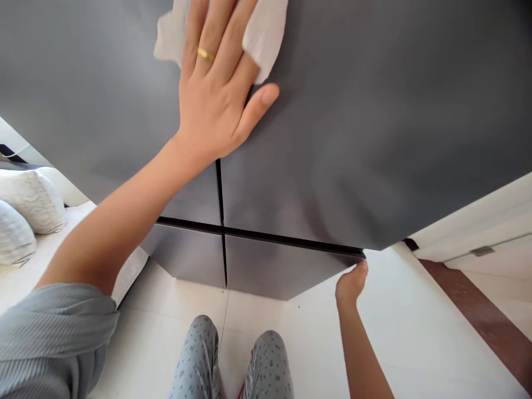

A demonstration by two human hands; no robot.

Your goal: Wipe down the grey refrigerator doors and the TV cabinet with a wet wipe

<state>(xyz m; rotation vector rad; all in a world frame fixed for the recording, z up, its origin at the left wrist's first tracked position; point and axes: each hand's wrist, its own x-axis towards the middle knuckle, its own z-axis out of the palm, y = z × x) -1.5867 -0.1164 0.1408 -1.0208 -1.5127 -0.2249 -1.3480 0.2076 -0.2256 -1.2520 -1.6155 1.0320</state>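
My left hand [214,94] lies flat against the dark grey front of a four-door refrigerator [291,144], near the centre seam. Beneath its fingers it presses a white wipe [268,41], which sticks out on both sides; the fingertips are cut off by the top of the view. A gold ring [206,54] is on one finger, and the thumb points right. Low on the right, my right hand [352,282] grips the upper outer corner of the lower right door [274,260], thumb on top. Its other fingers are mostly hidden.
Pale floor tiles [187,299] lie below the refrigerator, with my knees [233,360] in front. Cushions [33,202] rest on a light seat at the left. To the right are a white panel or door [490,221] and a brown floor strip [465,305].
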